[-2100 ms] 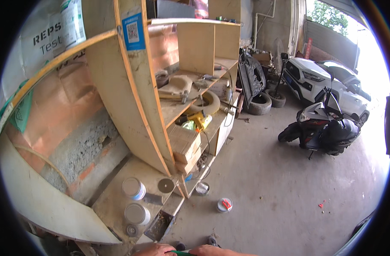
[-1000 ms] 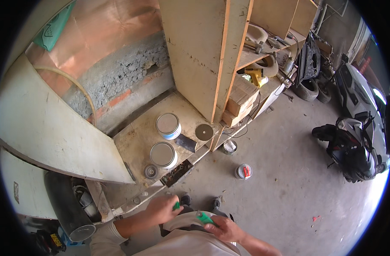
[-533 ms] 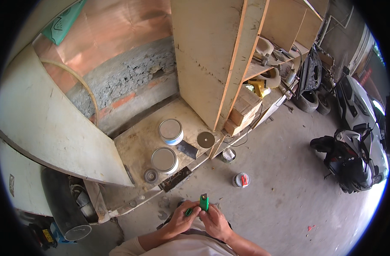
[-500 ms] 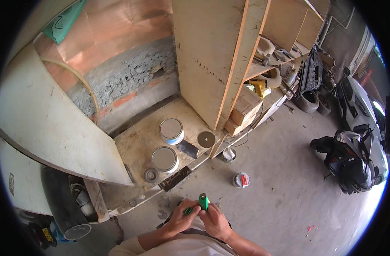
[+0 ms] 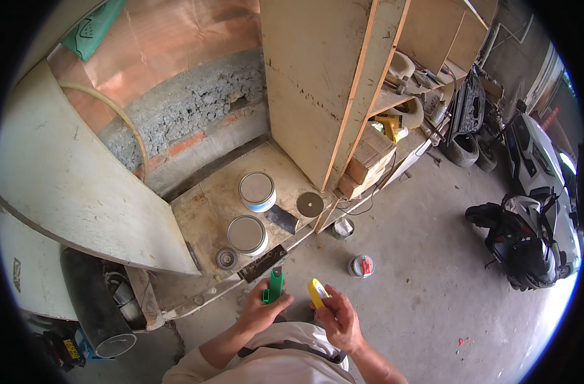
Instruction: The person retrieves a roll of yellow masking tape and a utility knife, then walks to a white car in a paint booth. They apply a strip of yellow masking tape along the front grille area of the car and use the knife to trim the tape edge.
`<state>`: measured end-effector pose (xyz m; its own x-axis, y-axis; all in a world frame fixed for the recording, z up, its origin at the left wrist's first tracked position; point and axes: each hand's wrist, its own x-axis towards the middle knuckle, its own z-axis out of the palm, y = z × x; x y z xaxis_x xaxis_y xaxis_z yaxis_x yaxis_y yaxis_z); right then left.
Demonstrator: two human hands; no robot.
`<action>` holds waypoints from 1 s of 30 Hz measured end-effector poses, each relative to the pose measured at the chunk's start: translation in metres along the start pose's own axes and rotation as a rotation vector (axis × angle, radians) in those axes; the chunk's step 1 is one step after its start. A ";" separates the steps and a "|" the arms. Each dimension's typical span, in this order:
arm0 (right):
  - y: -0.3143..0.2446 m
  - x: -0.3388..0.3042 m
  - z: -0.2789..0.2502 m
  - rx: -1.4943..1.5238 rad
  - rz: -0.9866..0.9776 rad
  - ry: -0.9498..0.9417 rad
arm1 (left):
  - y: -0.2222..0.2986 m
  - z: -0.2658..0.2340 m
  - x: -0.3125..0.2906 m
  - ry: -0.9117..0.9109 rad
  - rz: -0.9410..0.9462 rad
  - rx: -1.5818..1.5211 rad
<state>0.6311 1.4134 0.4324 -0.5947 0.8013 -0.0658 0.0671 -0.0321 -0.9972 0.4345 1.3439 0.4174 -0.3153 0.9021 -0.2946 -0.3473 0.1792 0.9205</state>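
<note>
At the near middle, left hand (image 5: 261,313): gripping a green tool (image 5: 276,285) whose dark-tipped end points to the far side; a smaller green piece (image 5: 266,296) sits just left of it, and whether the two join I cannot tell.
Right hand (image 5: 341,323): closed on a yellow piece (image 5: 317,292) with a pale patch, right of the green tool and apart from it.
Surface (image 5: 205,205): far and left of the hands, bearing two cans (image 5: 257,187), a dark strip (image 5: 282,219), a round disc (image 5: 310,205) to the right and a ring-shaped part (image 5: 226,258) at the near side.
Floor (image 5: 401,320): a small can (image 5: 362,265) topped by a red object (image 5: 367,266); a scooter (image 5: 525,233) stands far right.
</note>
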 end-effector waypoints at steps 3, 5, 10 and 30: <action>-0.008 -0.001 0.005 -0.223 -0.085 0.038 | 0.012 0.010 -0.001 0.024 0.137 0.259; -0.014 -0.001 0.006 -0.321 -0.111 0.016 | 0.020 0.015 0.000 -0.006 0.281 0.322; -0.027 0.007 -0.022 -0.085 0.177 -0.262 | 0.036 0.006 0.008 -0.373 0.193 0.426; 0.037 0.008 0.008 -0.144 0.399 0.149 | -0.023 0.015 -0.017 -0.313 -0.292 0.150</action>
<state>0.6219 1.4140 0.3946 -0.3782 0.8208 -0.4280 0.3849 -0.2810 -0.8791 0.4611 1.3308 0.4055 0.0673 0.8762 -0.4772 -0.2427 0.4783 0.8440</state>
